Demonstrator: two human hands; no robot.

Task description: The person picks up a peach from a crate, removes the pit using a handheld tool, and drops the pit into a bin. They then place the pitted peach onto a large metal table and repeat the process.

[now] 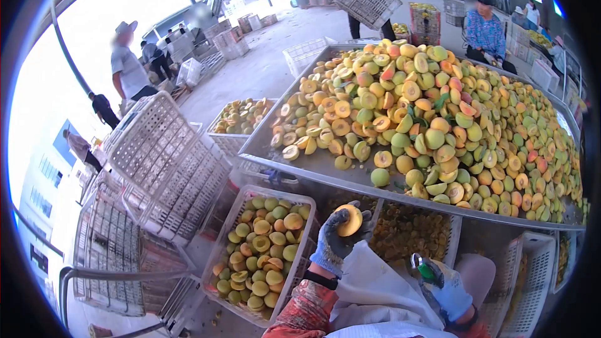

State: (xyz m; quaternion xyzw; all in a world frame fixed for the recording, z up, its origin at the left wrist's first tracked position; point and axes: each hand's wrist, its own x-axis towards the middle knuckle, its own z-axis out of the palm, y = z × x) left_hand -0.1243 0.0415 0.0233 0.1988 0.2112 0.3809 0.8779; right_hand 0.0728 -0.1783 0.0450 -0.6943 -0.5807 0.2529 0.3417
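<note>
My left hand (332, 241), in a grey-and-blue work glove, holds a yellow peach half (350, 220) between thumb and fingers. In my gloved right hand (449, 291) is a green-handled pitting tool (426, 269) with a small metal loop at its tip. The tool is apart from the fruit. Beyond both hands, a heap of cut peaches (432, 119), green, yellow and reddish, covers much of a metal table (300, 169). Left of my left hand stands a white crate (216, 238) of peach halves. A crate of brown scraps (410, 235) sits between my hands, under the table edge.
Stacked plastic crates (156, 163) stand at the left behind a metal rail (125, 273). More crates (532, 281) are at my right. Another crate of peaches (241, 116) stands beyond the table's left end. Across the table a person (485, 28) sits, and another carries a crate (367, 1).
</note>
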